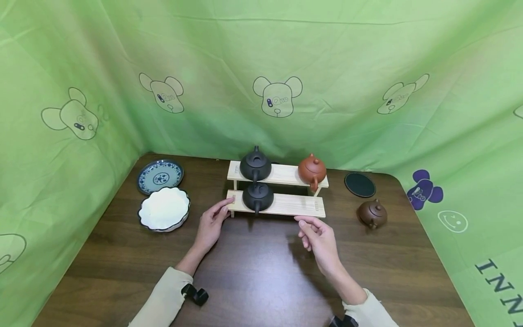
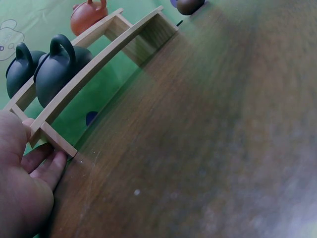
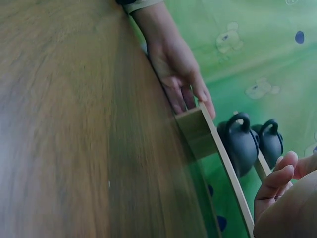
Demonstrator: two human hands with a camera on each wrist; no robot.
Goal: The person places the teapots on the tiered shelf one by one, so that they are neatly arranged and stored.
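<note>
A two-tier wooden stand [image 1: 294, 205] is set towards the back of the table. My left hand [image 1: 210, 227] holds the left end of its lower board, thumb on top and the other fingers down by the end leg [image 2: 58, 140]. On that board sits a black teapot [image 1: 261, 195], with a second black teapot [image 1: 254, 164] behind it on the upper board. An orange-red teapot [image 1: 312, 170] stands at the upper board's right end. Just in front of the lower board, towards its right end, my right hand [image 1: 320, 238] hovers with loosely bent fingers and nothing in them.
To the left, a blue-and-white patterned plate [image 1: 151, 175] lies behind a white scalloped dish [image 1: 165, 209]. A dark brown teapot [image 1: 372, 214] and a black round mat [image 1: 360, 185] are at the right. Green printed cloth [image 1: 220, 122] hangs around the table [image 1: 253, 277].
</note>
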